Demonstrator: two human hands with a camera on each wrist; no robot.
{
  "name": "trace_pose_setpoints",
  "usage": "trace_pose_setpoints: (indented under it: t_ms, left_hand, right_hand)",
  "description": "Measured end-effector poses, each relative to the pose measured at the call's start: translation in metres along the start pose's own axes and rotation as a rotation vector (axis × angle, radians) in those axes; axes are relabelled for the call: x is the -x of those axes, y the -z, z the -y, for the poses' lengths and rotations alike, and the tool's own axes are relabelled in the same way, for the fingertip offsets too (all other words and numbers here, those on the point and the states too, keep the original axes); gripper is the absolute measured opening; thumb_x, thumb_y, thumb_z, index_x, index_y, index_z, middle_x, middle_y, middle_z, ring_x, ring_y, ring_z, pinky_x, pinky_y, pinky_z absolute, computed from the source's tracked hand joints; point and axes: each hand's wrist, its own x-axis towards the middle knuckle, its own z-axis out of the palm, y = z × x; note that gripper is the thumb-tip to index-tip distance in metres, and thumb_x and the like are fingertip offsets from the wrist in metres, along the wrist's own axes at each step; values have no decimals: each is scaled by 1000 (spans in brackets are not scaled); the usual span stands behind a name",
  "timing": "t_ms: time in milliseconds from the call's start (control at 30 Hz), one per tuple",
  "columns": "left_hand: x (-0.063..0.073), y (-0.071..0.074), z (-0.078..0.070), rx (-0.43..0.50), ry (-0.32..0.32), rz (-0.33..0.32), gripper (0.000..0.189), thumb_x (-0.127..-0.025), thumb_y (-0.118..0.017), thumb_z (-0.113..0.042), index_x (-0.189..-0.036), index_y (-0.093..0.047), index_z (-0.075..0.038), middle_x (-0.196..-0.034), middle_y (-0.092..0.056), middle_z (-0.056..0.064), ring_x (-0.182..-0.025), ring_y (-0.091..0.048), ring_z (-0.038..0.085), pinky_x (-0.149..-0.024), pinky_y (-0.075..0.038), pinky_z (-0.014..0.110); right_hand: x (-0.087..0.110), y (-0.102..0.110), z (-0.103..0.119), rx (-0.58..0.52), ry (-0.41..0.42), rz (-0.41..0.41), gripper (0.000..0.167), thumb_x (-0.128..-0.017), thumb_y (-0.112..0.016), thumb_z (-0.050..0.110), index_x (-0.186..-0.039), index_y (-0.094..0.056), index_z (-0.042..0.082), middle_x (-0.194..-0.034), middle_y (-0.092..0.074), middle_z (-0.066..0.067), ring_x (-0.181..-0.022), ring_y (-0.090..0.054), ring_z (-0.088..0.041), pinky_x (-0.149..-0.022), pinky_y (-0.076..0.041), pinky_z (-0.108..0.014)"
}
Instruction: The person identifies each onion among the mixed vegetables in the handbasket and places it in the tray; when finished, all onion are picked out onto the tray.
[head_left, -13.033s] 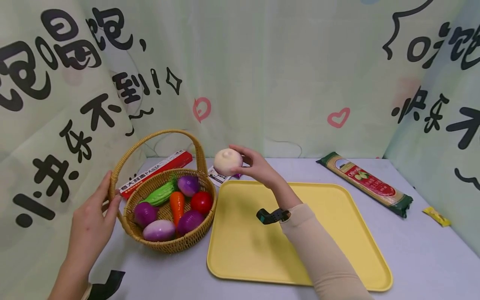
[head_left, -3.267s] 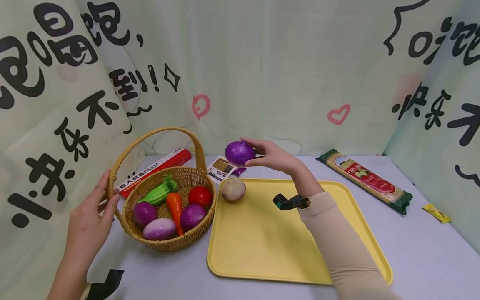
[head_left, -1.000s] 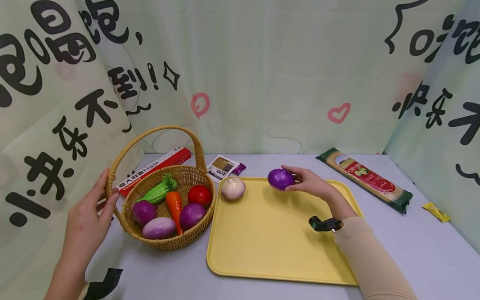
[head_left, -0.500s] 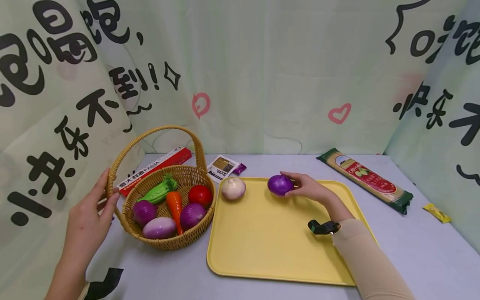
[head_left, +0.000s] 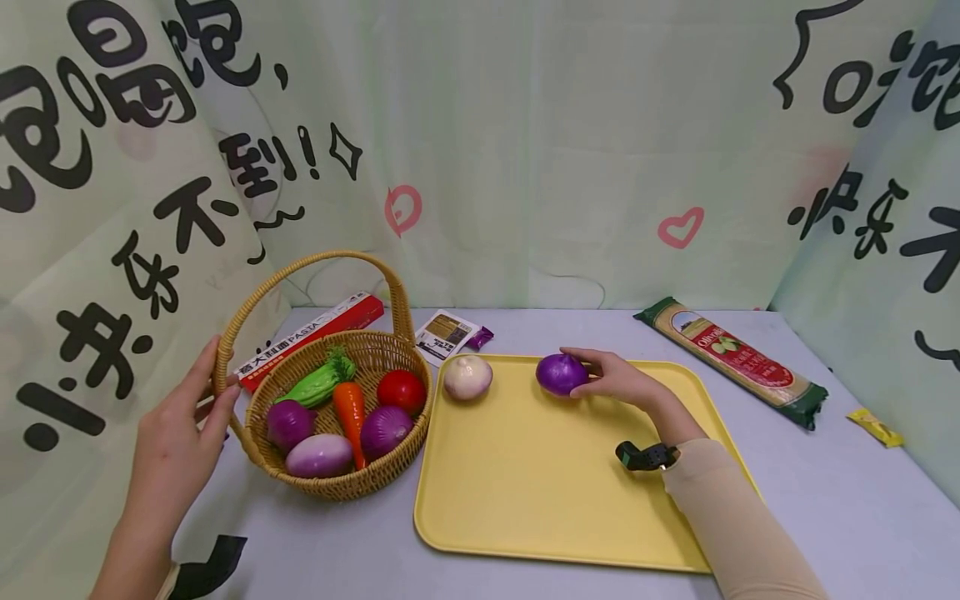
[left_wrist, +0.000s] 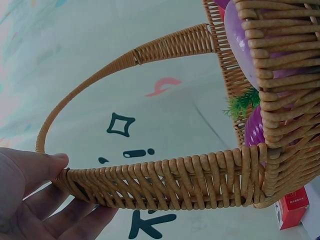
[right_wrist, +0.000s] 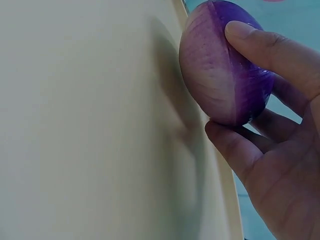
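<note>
My right hand (head_left: pixel 618 382) pinches a purple onion (head_left: pixel 561 375) low over the back of the yellow tray (head_left: pixel 510 508). In the right wrist view the thumb presses one side of the onion (right_wrist: pixel 215 65) and fingers support the other; its face toward the tray is paler. To its left, a pale, round, onion-like vegetable (head_left: pixel 467 377) lies in the tray's back left corner. My left hand (head_left: pixel 176 433) grips the handle (left_wrist: pixel 160 182) of the wicker basket (head_left: pixel 337 487). Inside are a carrot (head_left: pixel 349 417), a tomato (head_left: pixel 401 392), a long green vegetable (head_left: pixel 311 387), purple onions (head_left: pixel 385 431) and a lilac oval vegetable (head_left: pixel 319 456).
Behind the basket lies a red and white pasta box (head_left: pixel 315 337). A small printed packet (head_left: pixel 446 333) and a purple wrapper (head_left: pixel 480 337) sit behind the tray. To the right are a long pasta bag (head_left: pixel 731 358) and a yellow sachet (head_left: pixel 875 427). A printed curtain (head_left: pixel 540 150) encloses the table.
The pale vegetable, held by my right hand in the oldest frame, now lies on the tray. The purple onion has since moved right and down to the tray. My left hand stays on the handle.
</note>
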Motion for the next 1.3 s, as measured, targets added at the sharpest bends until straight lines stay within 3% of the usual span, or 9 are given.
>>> trace_pose_setpoints:
  t_ms: [833, 1300]
  left_hand:
    - [-1, -2, 4, 4, 7, 0, 67, -94, -56, -14, -150, -22, -28, -128, -56, 28, -103, -59, 51, -75, -52, 53]
    - [0, -2, 2, 12, 8, -6, 67, -94, -55, -14, -150, -21, -30, -130, -54, 27, -104, -59, 50, -75, -52, 53]
  right_hand:
    - [2, -1, 0, -6, -6, 9, 78, -84, -71, 23, -148, -29, 8, -149, -33, -24, -134, -36, -44, -109, -37, -57]
    - [2, -1, -1, 21, 1, -5, 80, -84, -70, 23, -149, -26, 11, -150, -32, -23, -138, -30, -44, -111, -29, -62]
